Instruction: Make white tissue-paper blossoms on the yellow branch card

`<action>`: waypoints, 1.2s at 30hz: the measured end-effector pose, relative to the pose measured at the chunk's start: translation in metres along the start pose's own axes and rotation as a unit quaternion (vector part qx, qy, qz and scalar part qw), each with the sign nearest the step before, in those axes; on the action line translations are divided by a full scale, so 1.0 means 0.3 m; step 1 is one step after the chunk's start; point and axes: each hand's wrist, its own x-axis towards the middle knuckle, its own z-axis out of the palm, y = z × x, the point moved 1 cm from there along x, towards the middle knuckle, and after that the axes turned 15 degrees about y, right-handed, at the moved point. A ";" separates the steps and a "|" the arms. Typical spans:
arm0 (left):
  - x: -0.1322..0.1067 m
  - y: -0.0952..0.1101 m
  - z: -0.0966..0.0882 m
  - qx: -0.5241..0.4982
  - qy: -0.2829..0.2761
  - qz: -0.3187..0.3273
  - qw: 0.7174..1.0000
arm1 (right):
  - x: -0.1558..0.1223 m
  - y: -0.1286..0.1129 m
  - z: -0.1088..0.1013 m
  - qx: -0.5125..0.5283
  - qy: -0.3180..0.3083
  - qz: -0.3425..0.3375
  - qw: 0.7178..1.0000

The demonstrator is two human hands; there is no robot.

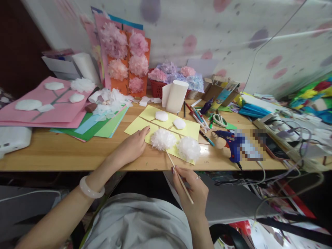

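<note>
Grey shirt cloth (140,221) lies nearest the camera. Beyond, near the front edge of the wooden desk (64,152), rests a pale-yellow paper card (191,128) with dark stem lines. Progress: two fluffy white pompoms (163,139) formed; two flat white paper discs (161,116) remain without fluff. Right hand (193,188): thumb and fingers closed on a thin pale wooden stick (169,158), tip at one pompom's edge. Left hand (135,143): fingers loosely curled at the card's left side; whether they pinch anything cannot be determined.
</note>
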 end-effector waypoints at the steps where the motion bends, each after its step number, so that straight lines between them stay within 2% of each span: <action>1: 0.000 -0.001 0.001 0.001 0.002 0.001 1.000 | -0.002 -0.001 0.005 0.000 0.001 0.008 1.000; 6: -0.001 -0.006 -0.001 -0.002 0.006 -0.003 1.000 | -0.008 -0.006 0.015 -0.027 0.028 0.016 0.999; 14: 0.000 -0.008 0.002 0.001 0.014 -0.004 1.000 | -0.023 -0.005 0.002 -0.036 0.035 0.001 0.999; 19: 0.002 -0.008 0.004 0.001 0.012 -0.005 1.000 | -0.028 -0.006 -0.006 -0.059 0.037 0.022 0.997; 26: -0.003 -0.012 0.012 -0.004 0.017 -0.003 1.000 | -0.027 -0.013 -0.018 -0.039 0.054 0.036 0.997; 31: 0.002 -0.025 0.005 -0.043 0.009 -0.020 0.999 | -0.015 -0.022 -0.081 0.009 0.061 0.107 0.992; 33: -0.001 -0.021 -0.024 -0.079 0.050 -0.039 0.995 | -0.007 -0.015 -0.104 0.028 0.065 0.165 0.984; 35: -0.021 0.002 -0.069 -0.141 0.140 -0.068 0.978 | -0.003 -0.002 -0.111 0.056 0.083 0.248 0.964; 36: -0.040 0.021 -0.093 -0.187 0.192 -0.089 0.959 | -0.002 0.004 -0.107 0.085 0.096 0.299 0.946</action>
